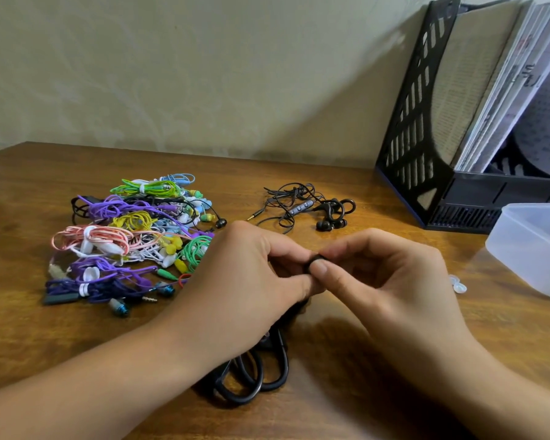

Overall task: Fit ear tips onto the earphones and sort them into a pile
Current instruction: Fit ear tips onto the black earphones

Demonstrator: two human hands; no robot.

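Hands meet over the middle of the wooden desk. Left hand has its fingers curled in with the thumb pressed up against a small black earbud, and the right hand pinches that same bud from the other side, thumb on top and index finger curled over it. So both sets of fingers are narrow, closed tight on the one little piece. Can't tell if the ear tip is on it or not, it's mostly hidden by the thumbs.

Black cable from that earphone hangs down below the left hand and lies in loose loops on the desk, near the wrists.

Off to the left sits the pile of earphones, all bundled up: purple, green, pink, yellow, white, blue ones heaped together. Behind the hands, a separate black wired set with ear hooks lies on its own, cord tangled, jack pointing left.

On the right edge there's a translucent plastic container, and just beside it on the desk a couple of clear ear tips. Back right corner has a black file holder stuffed with papers, standing against the wall.
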